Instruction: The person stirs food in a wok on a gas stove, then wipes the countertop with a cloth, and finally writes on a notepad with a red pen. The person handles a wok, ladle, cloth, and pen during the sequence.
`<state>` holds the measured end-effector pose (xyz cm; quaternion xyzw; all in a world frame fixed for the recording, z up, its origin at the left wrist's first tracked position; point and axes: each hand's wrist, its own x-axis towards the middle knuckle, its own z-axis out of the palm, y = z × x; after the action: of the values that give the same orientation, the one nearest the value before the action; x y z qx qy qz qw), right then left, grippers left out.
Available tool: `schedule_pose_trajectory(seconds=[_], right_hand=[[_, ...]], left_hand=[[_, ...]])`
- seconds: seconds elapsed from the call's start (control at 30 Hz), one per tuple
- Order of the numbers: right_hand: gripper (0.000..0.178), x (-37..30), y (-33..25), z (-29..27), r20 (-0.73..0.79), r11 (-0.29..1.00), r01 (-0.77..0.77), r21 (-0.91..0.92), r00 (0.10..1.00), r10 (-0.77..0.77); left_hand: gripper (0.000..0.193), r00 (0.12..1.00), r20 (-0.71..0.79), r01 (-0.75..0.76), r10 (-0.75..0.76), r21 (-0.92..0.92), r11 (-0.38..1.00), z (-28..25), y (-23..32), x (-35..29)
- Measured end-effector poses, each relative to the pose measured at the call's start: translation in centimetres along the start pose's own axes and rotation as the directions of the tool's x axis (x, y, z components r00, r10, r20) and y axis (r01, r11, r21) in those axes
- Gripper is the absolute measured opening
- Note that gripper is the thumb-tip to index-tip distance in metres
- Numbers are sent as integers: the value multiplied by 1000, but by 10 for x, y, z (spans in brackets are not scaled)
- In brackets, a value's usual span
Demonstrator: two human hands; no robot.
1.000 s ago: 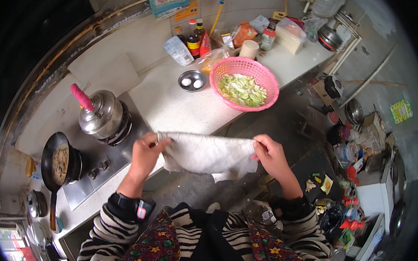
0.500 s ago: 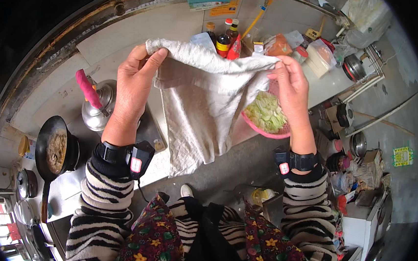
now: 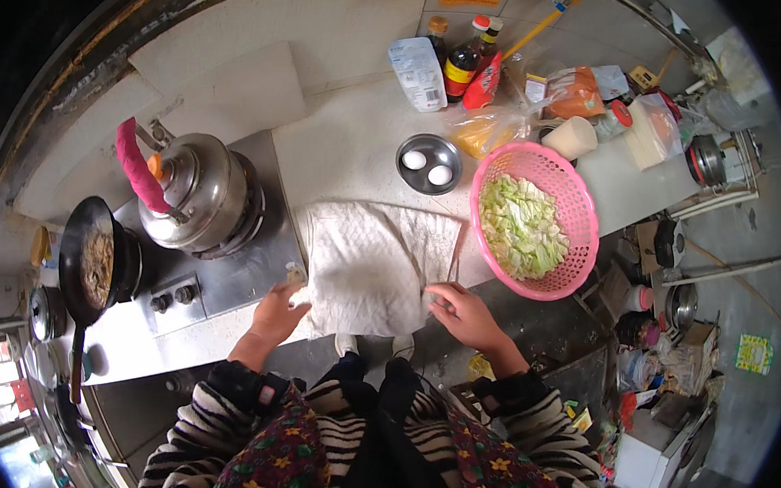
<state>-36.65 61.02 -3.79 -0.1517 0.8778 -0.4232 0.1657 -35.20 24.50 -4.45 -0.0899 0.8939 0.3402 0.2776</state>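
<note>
A pale cloth (image 3: pixel 365 264) lies spread on the counter, between the stove and a pink basket (image 3: pixel 581 220) of chopped cabbage (image 3: pixel 522 229). Its near part hangs over the counter's front edge. My left hand (image 3: pixel 273 325) is just left of the cloth's near corner, thumb and fingers apart and nothing in them. Over at the right edge of the cloth, my right hand (image 3: pixel 470 318) has its fingers loosely bent and parted, the tips close to or touching the fabric. Behind the cloth stands a metal bowl (image 3: pixel 418 185) with two white eggs (image 3: pixel 440 175).
A kettle (image 3: pixel 194 191) with a pink-wrapped handle sits on the stove (image 3: pixel 260 162). Left of it is a black wok (image 3: pixel 93 258) with food, its handle sticking out toward me. Sauce bottles (image 3: pixel 463 64), a white pouch (image 3: pixel 418 75) and bagged items stand along the wall.
The cloth, held up by both hands before, now lies on the counter. Both hands have come down and closer to me, letting go of its upper corners. The egg bowl and whole basket now show.
</note>
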Motion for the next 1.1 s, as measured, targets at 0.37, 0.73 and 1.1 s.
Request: schedule_pose_trajectory(seconds=[0.37, 0.73, 1.1], right_hand=[[64, 42, 90, 41, -12, 857, 141, -495, 985, -169], [56, 32, 101, 18, -160, 956, -45, -291, 987, -2], [26, 77, 87, 41, -194, 967, -107, -232, 979, 61]], left_hand=[[80, 939, -282, -85, 197, 365, 927, 138, 71, 94], [87, 890, -366, -55, 273, 507, 860, 144, 79, 124], [82, 845, -435, -70, 311, 487, 870, 99, 79, 169]])
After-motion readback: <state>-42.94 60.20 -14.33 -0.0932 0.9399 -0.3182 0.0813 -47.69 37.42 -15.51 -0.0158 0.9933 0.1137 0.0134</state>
